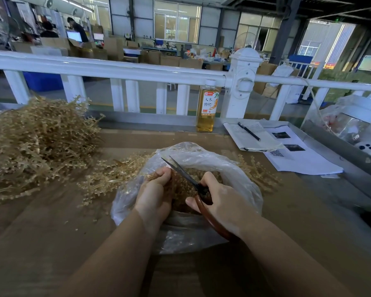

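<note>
A clear plastic bag (214,161) lies open on the brown table (51,232), holding small golden pieces. My left hand (154,194) grips a golden plastic sprig over the bag's mouth. My right hand (219,202) grips scissors (184,173) with brown handles. Their dark blades stand apart and point up and left, just past my left fingers. More golden sprigs (107,174) lie scattered left of the bag and a few lie to its right.
A big heap of golden sprigs (30,142) fills the table's left side. A bottle of amber drink (207,108) stands by the white railing (116,67). A notebook with a pen (248,131), printed sheets (298,159) and bagged items (351,123) lie at the right.
</note>
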`<action>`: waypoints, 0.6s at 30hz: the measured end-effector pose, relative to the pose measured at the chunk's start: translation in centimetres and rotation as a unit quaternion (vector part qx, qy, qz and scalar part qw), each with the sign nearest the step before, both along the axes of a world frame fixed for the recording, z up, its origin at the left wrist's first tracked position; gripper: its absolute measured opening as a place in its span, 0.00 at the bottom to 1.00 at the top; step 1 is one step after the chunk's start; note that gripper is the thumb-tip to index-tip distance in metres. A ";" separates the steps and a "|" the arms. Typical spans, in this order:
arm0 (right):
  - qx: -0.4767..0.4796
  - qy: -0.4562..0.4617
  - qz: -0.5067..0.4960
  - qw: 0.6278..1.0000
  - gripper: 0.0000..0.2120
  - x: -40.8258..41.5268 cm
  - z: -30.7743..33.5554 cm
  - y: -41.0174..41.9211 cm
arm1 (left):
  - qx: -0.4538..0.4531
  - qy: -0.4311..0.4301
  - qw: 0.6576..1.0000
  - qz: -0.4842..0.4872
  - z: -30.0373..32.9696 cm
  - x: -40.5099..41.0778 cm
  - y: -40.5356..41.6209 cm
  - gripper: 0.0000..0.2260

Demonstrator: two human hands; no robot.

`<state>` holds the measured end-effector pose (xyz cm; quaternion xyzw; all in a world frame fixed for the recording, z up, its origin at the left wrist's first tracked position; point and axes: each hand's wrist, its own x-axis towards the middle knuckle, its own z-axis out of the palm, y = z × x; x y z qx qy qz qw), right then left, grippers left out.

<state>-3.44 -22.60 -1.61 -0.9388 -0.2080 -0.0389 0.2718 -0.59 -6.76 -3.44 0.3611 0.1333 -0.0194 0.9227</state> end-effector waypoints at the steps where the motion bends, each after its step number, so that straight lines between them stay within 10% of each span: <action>1: -0.008 -0.005 0.002 1.000 0.15 0.0 0.0 0.0 | 0.002 0.002 1.000 -0.002 0.0 0.0 0.0 0.09; 18: -0.061 -0.104 -0.009 0.993 0.17 -0.2 -0.6 0.7 | 0.031 0.002 0.999 -0.042 -0.4 0.3 0.1 0.09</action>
